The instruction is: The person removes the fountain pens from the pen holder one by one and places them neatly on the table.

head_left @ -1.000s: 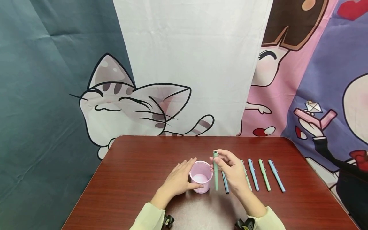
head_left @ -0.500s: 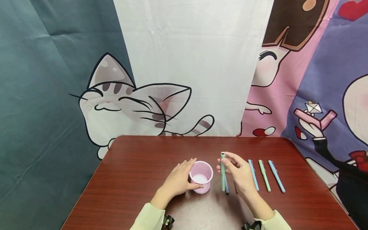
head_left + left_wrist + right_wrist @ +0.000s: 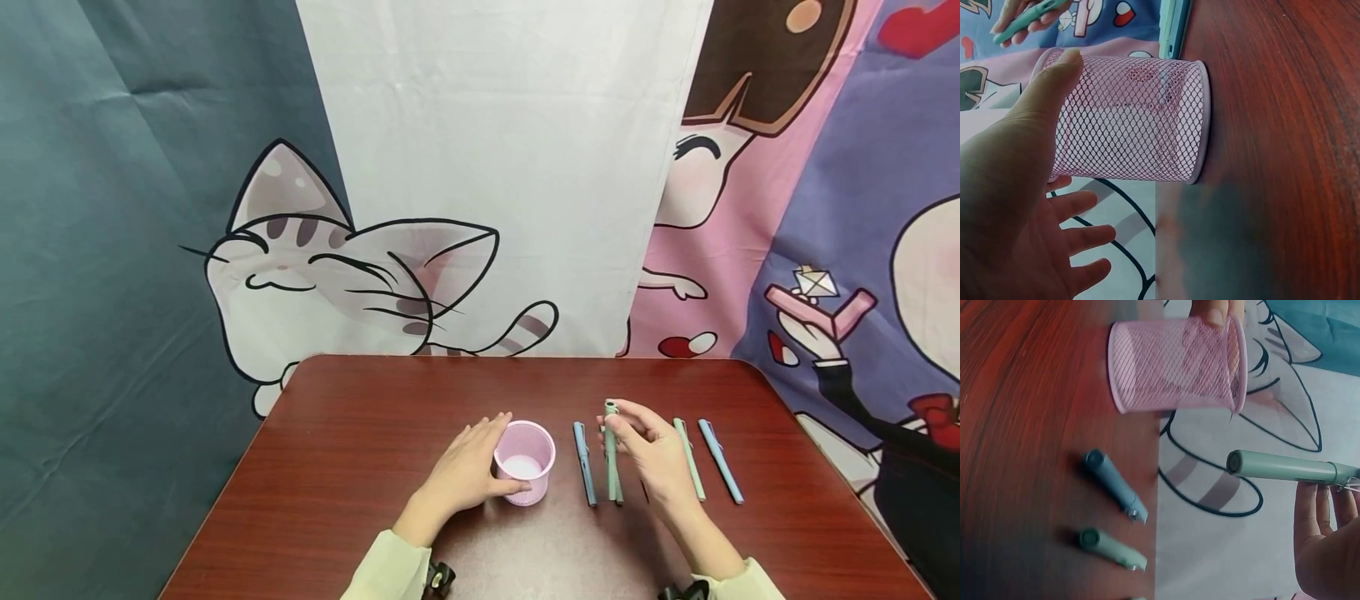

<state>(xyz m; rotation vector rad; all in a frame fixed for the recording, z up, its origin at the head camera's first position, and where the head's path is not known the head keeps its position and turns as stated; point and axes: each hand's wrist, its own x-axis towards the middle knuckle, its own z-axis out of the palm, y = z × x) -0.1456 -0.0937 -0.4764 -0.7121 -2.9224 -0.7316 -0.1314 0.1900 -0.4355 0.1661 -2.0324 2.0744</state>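
Note:
My left hand holds a pink mesh pen holder near its rim, thumb on the near side and fingers spread on the far side. The holder stands upright on the table, with nothing seen inside it. In my right hand, fingers and thumb pinch a green pen near its clip end, upright above the row. Seen from the right wrist, the held green pen is well off the tabletop. Under it lies another green pen, partly hidden. A blue pen lies between this one and the holder.
Right of my right hand lie a green pen and a blue pen, roughly parallel. The hand covers part of the row. A printed cloth hangs behind the brown table.
My right hand has carried the green pen rightward from beside the holder, along the row, uncovering the first blue pen. My left hand and the holder have stayed in place.

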